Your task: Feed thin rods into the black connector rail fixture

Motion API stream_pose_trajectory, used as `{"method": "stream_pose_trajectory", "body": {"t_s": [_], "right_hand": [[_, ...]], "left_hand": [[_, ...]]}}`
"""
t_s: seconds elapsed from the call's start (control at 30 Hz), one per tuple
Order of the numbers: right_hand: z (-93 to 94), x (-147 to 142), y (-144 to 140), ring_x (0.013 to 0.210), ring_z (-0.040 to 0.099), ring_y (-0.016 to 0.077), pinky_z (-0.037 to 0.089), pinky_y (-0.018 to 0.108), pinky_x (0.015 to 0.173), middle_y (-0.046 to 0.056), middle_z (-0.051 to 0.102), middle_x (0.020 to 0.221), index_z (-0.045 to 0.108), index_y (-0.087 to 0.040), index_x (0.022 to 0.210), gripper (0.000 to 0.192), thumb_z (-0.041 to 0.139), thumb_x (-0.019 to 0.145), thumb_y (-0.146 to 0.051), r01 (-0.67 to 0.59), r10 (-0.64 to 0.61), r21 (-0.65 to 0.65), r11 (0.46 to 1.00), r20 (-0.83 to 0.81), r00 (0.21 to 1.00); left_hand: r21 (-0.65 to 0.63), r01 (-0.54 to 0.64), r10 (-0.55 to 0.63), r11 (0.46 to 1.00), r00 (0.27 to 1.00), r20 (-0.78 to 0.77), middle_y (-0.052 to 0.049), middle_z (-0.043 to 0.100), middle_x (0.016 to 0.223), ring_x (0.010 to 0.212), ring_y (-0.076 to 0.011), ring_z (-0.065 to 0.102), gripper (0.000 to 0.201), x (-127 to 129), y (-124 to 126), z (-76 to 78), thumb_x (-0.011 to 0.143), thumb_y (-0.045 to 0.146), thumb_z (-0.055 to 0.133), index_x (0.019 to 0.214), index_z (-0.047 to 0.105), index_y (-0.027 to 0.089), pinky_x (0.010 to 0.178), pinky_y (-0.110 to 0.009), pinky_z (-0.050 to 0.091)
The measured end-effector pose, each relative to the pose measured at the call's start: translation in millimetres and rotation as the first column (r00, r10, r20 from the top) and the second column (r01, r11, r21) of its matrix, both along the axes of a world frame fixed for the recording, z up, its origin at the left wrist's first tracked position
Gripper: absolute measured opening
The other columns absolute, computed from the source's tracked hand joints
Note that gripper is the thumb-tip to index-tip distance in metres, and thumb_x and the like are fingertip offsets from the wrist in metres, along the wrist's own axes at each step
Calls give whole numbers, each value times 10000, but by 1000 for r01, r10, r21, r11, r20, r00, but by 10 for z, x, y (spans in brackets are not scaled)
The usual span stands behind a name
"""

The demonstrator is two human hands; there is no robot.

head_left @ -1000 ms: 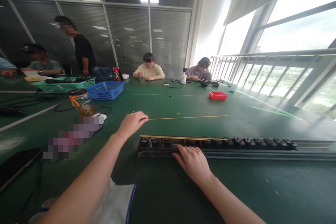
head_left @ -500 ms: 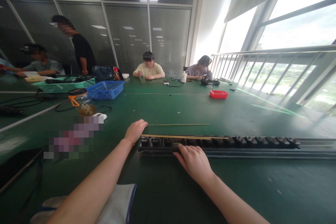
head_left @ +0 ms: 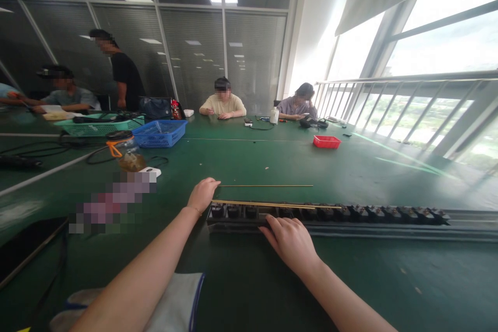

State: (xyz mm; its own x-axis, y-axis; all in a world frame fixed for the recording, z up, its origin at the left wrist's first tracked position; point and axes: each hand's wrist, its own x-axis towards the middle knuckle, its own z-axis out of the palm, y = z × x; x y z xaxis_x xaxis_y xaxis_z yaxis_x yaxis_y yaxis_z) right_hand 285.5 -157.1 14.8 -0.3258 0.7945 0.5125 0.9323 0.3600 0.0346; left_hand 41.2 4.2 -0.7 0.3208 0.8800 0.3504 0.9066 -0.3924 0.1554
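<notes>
Green counter [head_left: 249,161]: felt-like top, carries everything below.
Black rail [head_left: 327,215]: long, lies left-right in front of the person, row of small black blocks seated along its top.
Brass strip [head_left: 272,204]: thin, lies on the rail's far edge over the left blocks.
Brass rod [head_left: 268,185]: separate thin rod, flat on the counter just beyond the rail, parallel to it.
Left hand [head_left: 202,194]: at the rail's left end; fingers curled closed on the rod's left tip.
Right hand [head_left: 290,241]: palm down, fingers spread open, tips resting on the rail's near edge; grips nothing.
Blue basket [head_left: 158,133]: far left, well apart from the hands; green basket [head_left: 97,125] beside it.
Red tray [head_left: 326,141]: far right of centre.
Other people: four at the far side, their hands away from the rail.
</notes>
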Motion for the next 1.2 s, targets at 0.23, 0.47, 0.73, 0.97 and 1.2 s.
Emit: {"method": "stream_pose_trajectory", "body": {"t_s": [0.23, 0.47, 0.73, 0.97, 1.2], "right_hand": [[-1, 4, 17, 597, 558, 110, 267, 251, 558, -11, 604, 644, 560, -180, 877, 199, 430, 860, -330, -8, 8, 1, 1000, -24, 1000], [-12, 8, 14, 599, 556, 109, 269, 250, 559, -16, 605, 646, 562, -181, 874, 190, 442, 854, -327, -1, 1, 4, 1000, -33, 999], [-12, 7, 19, 586, 548, 104, 264, 246, 557, -7, 599, 631, 563, -179, 873, 219, 416, 865, -340, -8, 8, 19, 1000, -26, 1000], [-11, 9, 18, 587, 551, 108, 267, 248, 555, -7, 601, 636, 561, -180, 865, 205, 430, 858, -338, -9, 9, 15, 1000, -30, 999], [-19, 12, 20, 597, 556, 113, 268, 247, 559, -6, 605, 642, 563, -176, 870, 198, 437, 855, -328, -17, 18, 17, 1000, -45, 999]], "left_hand": [[-383, 269, -174, 884, 949, 264, -17, 670, 900, 838, -173, 583, 379, 5, -302, 845, 761, 475, 448, 914, 659, 199, 734, -240, 431], [-563, 350, -362, 748, 927, 95, 0, 677, 829, 753, -148, 583, 316, 82, -574, 1172, 712, 452, 512, 817, 670, 199, 666, -205, 397], [-539, 389, -385, 747, 914, 126, 5, 657, 777, 687, -130, 563, 290, 105, -562, 1136, 729, 422, 491, 790, 644, 184, 599, -195, 385], [-276, 321, -290, 906, 946, 146, 4, 659, 803, 716, -142, 569, 315, 71, -480, 1125, 749, 446, 466, 812, 652, 200, 632, -208, 389], [-17, 205, -206, 979, 977, -49, 9, 648, 843, 763, -150, 568, 278, -19, -206, 755, 804, 364, 411, 794, 660, 241, 651, -229, 376]]}}
